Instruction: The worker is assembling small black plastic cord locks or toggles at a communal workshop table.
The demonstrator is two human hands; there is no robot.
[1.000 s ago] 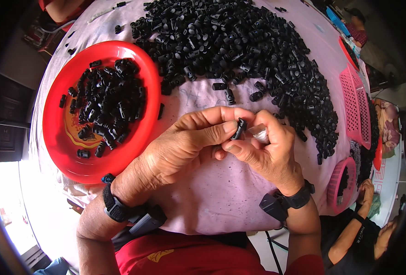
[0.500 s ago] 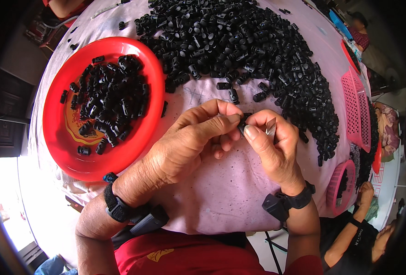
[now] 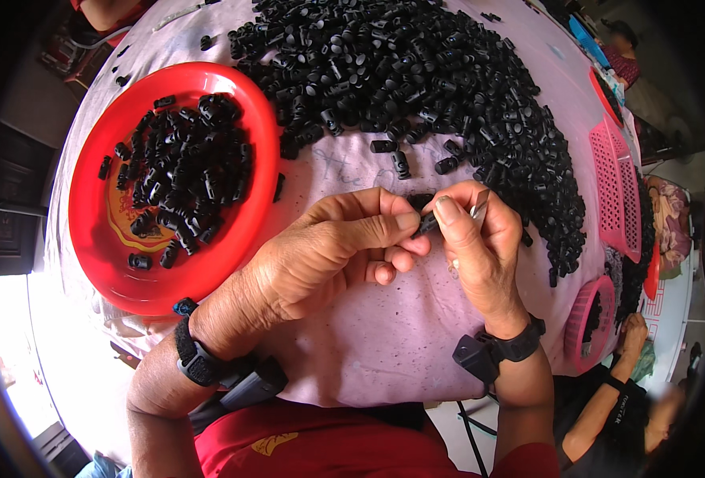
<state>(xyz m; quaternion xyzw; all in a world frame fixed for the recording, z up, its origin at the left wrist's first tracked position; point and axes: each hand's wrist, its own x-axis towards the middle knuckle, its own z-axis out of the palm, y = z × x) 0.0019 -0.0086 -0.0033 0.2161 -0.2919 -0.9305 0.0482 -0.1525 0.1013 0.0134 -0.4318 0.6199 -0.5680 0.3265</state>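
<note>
Presently we hold both hands over the cloth-covered bench (image 3: 344, 350), to the right of the red plate (image 3: 90, 239). Left hand (image 3: 329, 247): thumb and forefinger pinching a small black piece (image 3: 426, 224), lower fingers curled. Right hand (image 3: 480, 247): thumb and forefinger bent close at the piece's other end, a metal blade (image 3: 481, 204) pinched in the same hand and slanting up past the thumb. Whether the blade touches the piece, we cannot tell. The piece sits between our two thumbs, right of the plate and well apart from its rim.

In the plate we see a heap (image 3: 193, 159) of similar black pieces, a few lying loose toward the plate's near side. The much larger pile (image 3: 416, 72) spreads beyond the plate and to its right. Well right of the plate: a long pink basket (image 3: 607, 179), then a round pink basket (image 3: 573, 323), nearer us than the plate. Farther right of the plate, a co-worker's hand (image 3: 634, 331). Black straps (image 3: 195, 358) ring both our wrists.
</note>
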